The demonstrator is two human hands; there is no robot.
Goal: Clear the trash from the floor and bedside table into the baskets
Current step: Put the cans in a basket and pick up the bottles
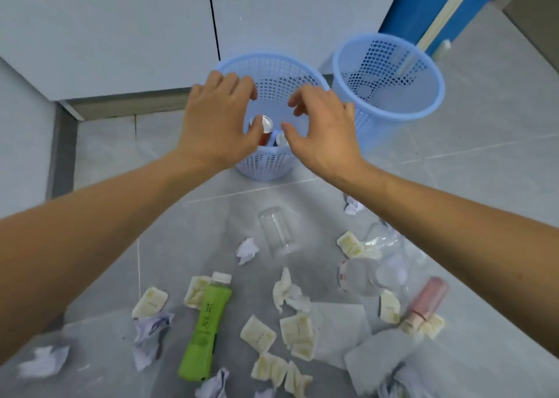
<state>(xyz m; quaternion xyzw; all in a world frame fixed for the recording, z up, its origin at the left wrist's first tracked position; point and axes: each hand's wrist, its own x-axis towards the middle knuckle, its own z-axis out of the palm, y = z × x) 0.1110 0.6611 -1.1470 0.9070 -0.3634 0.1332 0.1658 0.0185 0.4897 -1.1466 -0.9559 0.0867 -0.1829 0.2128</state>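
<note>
Two baskets [269, 64] [390, 46], two hands [217, 119] [323, 137]

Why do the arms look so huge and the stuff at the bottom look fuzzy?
In the head view the wide-angle lens stretches the edges, so the arms swell near the corners; the crumpled paper at lower left is smeared by blur, while the left hand and left basket mid-frame stay sharper; lighting is soft and even, with faint shadows and no strong glare.
</note>
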